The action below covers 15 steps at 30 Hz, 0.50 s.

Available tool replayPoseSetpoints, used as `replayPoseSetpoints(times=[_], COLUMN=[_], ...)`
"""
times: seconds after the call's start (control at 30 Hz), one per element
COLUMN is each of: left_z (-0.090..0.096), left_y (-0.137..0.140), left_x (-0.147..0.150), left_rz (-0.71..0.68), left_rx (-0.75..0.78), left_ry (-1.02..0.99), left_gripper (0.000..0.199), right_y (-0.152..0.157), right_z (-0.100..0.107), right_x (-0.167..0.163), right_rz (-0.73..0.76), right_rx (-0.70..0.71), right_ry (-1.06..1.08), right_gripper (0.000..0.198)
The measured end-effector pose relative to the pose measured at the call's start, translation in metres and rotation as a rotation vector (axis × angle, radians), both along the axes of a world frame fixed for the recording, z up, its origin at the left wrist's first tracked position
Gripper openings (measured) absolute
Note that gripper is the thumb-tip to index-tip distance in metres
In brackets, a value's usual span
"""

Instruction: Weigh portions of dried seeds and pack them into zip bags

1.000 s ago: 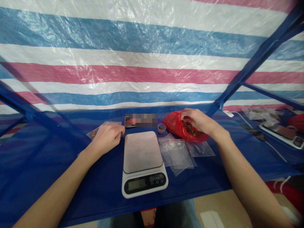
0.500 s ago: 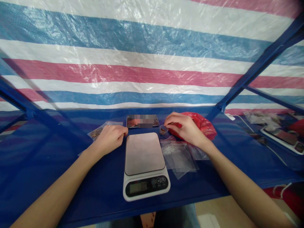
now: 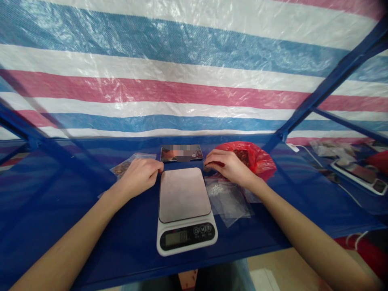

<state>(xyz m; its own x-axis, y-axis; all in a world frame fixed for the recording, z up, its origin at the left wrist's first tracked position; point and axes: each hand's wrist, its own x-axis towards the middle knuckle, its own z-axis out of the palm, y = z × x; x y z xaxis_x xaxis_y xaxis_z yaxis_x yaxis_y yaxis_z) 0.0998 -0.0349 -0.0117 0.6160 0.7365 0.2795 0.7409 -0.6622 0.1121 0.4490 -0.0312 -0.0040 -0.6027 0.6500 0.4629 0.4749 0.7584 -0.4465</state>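
My right hand (image 3: 227, 165) is over a small clear plastic cup (image 3: 206, 167), its fingertips pinched together at the rim and covering most of it. Whatever those fingers hold is too small or too hidden to name. Behind this hand lies an open red plastic bag (image 3: 262, 159) with dark reddish-brown bits inside. My left hand (image 3: 141, 173) rests with curled fingers by the far left corner of a white kitchen scale (image 3: 184, 196), and nothing shows in it. Under and behind it lies a clear zip bag (image 3: 121, 167) with brown contents. The scale's display reads 0.0 and its plate is bare.
A phone (image 3: 181, 153) lies flat behind the scale. Several clear zip bags (image 3: 228, 200) lie right of the scale. Blue frame bars (image 3: 321, 85) rise at both sides, before a striped sheet (image 3: 169, 93). Another white scale (image 3: 360, 176) is at far right.
My right hand has moved left and slightly down, from beside the cup to over it, uncovering more of the red bag's opening. My left hand has stayed in place.
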Motion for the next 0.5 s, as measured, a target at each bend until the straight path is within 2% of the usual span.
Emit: replayPoseSetpoints(times=[0.17, 0.37, 0.5], left_z=[-0.0014, -0.0022, -0.0008], left_y=[0.0003, 0.0004, -0.0004], left_x=[-0.0009, -0.0020, -0.0012], left_rz=[0.000, 0.003, -0.002], left_rx=[-0.026, -0.030, -0.035], left_ry=[-0.006, -0.017, -0.021], left_gripper=[0.033, 0.033, 0.033], right_y=[-0.0025, -0.0032, -0.0027], right_z=[0.0002, -0.0013, -0.0010], right_x=[0.0022, 0.0009, 0.0004], right_rz=[0.010, -0.015, -0.012], right_rx=[0.010, 0.049, 0.054], right_ry=[-0.048, -0.016, -0.023], right_gripper=[0.023, 0.013, 0.013])
